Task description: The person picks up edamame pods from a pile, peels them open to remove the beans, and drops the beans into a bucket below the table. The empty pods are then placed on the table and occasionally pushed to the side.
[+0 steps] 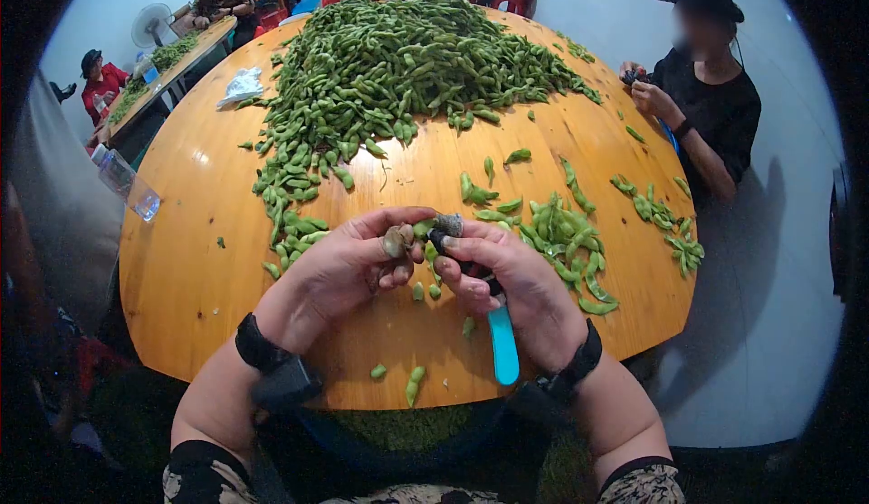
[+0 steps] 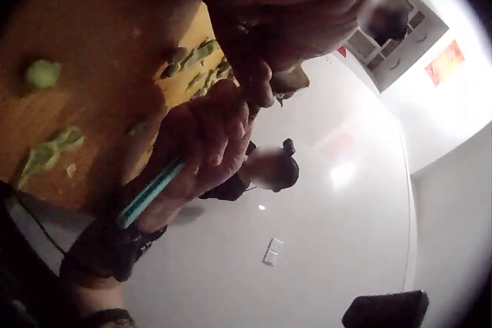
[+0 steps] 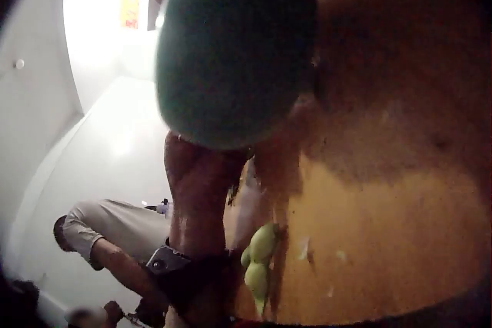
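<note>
In the head view, both hands meet over the near part of the wooden table [image 1: 190,296]. My left hand [image 1: 339,255] pinches a green soybean pod [image 1: 423,230] between thumb and fingers, and a pale cover sits on its thumb. My right hand [image 1: 520,273] grips a tool with a flat turquoise handle [image 1: 503,345] and black upper part; its working end is hidden by the fingers. A grey cover [image 1: 449,224] wraps a right fingertip at the pod. The handle [image 3: 234,51] fills much of the right wrist view.
A large heap of soybean pods [image 1: 407,65] covers the far table. A smaller pile [image 1: 561,232] lies right of my hands, with loose pods [image 1: 415,386] near the front edge. A crumpled white bag [image 1: 241,86] lies at left. A person [image 1: 711,96] sits at right.
</note>
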`<state>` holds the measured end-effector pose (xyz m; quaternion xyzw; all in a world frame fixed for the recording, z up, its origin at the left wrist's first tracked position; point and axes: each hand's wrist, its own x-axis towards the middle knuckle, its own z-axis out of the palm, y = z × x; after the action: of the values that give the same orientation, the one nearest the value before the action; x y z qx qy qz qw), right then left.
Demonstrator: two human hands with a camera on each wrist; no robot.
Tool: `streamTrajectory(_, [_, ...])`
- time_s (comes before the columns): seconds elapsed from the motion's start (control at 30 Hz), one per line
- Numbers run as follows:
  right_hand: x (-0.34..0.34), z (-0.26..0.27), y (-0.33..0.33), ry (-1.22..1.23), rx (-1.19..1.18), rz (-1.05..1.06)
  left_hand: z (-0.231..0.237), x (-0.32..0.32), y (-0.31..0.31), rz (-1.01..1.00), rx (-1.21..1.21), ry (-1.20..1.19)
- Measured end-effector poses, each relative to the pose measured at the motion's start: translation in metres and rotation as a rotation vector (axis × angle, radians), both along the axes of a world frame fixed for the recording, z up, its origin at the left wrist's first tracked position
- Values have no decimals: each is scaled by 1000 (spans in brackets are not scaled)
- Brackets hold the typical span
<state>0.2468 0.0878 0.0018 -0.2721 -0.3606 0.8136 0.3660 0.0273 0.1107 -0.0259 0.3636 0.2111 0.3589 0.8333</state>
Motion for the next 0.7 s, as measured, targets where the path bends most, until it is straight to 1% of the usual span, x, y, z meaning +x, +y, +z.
streamTrajectory(0.07, [1,0,2,26,-26,37,-1,0,0,-20,-23,-30])
streamTrajectory(0.13, [1,-2,1,0,-17,10,7,7,-4,52,10,65])
streamTrajectory(0.17, [1,-3,1,-24,-3,-15,16,12,-9,129,30,172])
streamTrajectory(0.2, [0,-2,1,-22,-5,-19,15,16,-10,124,28,174])
streamTrajectory(0.27, [-3,1,-1,-194,118,-42,13,22,-13,413,849,803])
streamTrajectory(0.3, [-4,2,-3,-193,117,-42,17,23,-15,447,798,800])
streamTrajectory(0.33, [-5,3,-4,-203,133,-85,16,24,-14,447,797,803])
streamTrajectory(0.37, [-6,4,-5,-212,149,-129,15,24,-13,514,999,843])
streamTrajectory(0.4, [-6,2,-5,-210,146,-130,14,25,-12,578,1204,877])
streamTrajectory(0.43, [-5,1,-3,-201,141,-121,12,28,-14,618,1233,919])
streamTrajectory(0.47, [-4,-1,-2,-193,136,-112,10,30,-14,618,1231,918])
streamTrajectory(0.53, [-3,-4,0,-177,127,-96,7,32,-12,689,1381,1020])
streamTrajectory(0.57, [-4,-4,1,-159,121,-78,10,32,-14,690,1381,1022])
streamTrajectory(0.63, [-4,-5,1,-159,105,-71,17,31,-18,496,809,898])
streamTrajectory(0.67, [-4,-6,0,-163,89,-69,17,30,-18,496,807,901])
streamTrajectory(0.7, [-3,-5,0,-162,87,-68,15,29,-17,449,633,742])
